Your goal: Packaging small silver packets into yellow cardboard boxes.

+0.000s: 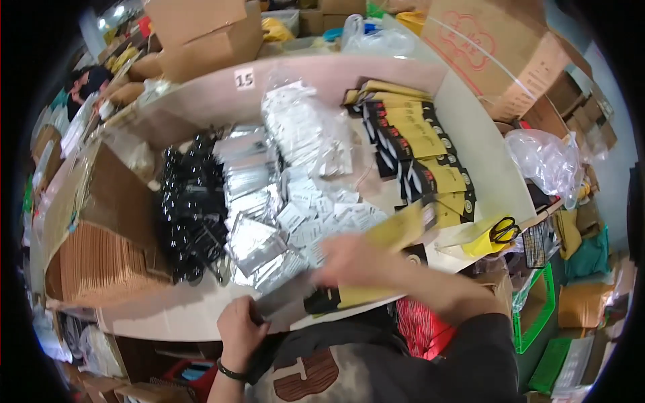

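Low at the table's front edge, my left hand (240, 328) is closed on the end of a flat grey-silver pouch (285, 299). My right hand (353, 262) reaches across at the pouch's other end, blurred by motion, its fingers unclear. Beyond that hand is a smeared gold-and-black packet (402, 226); whether the hand touches it I cannot tell. Under my right forearm lies another gold-and-black packet (366, 295). Small white sachets (312, 218) are heaped just past my right hand, beside a pile of silver foil pouches (252, 245).
Black shiny items (195, 201) are piled left, next to a carton of brown card pieces (107, 262). Clear-bagged white sachets (306, 127) and rows of gold-and-black packets (423, 144) stand toward the raised back wall (201, 91). Black-handled scissors (504, 230) sit in a yellow holder, right.
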Motion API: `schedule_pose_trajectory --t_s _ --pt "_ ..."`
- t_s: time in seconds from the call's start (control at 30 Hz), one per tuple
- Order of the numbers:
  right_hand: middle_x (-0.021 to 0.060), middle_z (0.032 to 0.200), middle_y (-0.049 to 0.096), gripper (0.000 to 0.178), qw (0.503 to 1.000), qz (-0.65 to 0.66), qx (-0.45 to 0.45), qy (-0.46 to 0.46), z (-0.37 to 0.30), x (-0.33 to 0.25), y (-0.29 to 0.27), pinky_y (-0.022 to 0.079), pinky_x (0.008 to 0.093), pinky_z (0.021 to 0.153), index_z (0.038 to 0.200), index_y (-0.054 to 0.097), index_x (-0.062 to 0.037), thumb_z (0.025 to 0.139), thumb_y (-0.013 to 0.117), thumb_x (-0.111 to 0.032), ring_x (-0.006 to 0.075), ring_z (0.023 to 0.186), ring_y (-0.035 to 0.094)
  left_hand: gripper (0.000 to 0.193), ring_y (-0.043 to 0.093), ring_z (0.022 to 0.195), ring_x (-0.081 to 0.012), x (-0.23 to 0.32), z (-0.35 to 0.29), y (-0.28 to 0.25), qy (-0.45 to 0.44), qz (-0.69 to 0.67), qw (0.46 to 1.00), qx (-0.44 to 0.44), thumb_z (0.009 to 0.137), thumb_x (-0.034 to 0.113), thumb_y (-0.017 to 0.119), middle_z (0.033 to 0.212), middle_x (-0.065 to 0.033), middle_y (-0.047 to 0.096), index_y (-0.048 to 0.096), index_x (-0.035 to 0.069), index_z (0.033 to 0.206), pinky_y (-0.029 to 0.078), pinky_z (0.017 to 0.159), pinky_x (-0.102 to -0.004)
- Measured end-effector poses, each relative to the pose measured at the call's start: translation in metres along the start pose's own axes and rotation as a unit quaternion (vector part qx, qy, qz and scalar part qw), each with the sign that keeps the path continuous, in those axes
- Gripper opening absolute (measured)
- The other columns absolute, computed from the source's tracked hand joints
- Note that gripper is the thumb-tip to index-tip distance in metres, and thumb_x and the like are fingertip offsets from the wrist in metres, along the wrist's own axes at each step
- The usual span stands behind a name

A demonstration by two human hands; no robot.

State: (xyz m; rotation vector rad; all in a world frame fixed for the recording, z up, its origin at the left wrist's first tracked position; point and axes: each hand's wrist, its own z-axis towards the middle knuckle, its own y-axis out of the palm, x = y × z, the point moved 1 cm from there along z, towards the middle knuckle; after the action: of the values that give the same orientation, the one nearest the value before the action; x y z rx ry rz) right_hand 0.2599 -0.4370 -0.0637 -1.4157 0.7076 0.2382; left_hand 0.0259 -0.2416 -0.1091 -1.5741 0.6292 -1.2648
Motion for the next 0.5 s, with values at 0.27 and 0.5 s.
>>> schedule_pose_trajectory --t_s 0.27,0.5 --pt "0.0252 0.124 0.056 0.046 0.990 -0.070 0.003 -0.119 -0.047 0.022 0.001 0.044 0.0500 0.096 0.099 0.061 -0.0001 0.070 0.080 -0.030 0.0450 0.114 0.054 0.052 0.056 0.109 -0.0335 0.025 -0.008 0.020 0.033 -0.431 0.876 -0.212 0.074 0.009 0.074 0.125 -0.0198 0.053 0.055 0.001 0.121 0.047 0.094 -0.0379" --pt "0.0256 0.122 0.054 0.045 0.983 -0.100 -0.028 -0.150 -0.019 -0.020 0.064 0.043 0.0508 0.096 0.103 0.058 0.0005 0.076 0.074 -0.032 0.0456 0.114 0.053 0.045 0.055 0.109 -0.0353 0.041 0.000 0.033 0.106 -0.458 0.825 -0.314 0.074 0.012 0.074 0.124 -0.0216 0.049 0.056 0.004 0.115 0.046 0.092 -0.0388"
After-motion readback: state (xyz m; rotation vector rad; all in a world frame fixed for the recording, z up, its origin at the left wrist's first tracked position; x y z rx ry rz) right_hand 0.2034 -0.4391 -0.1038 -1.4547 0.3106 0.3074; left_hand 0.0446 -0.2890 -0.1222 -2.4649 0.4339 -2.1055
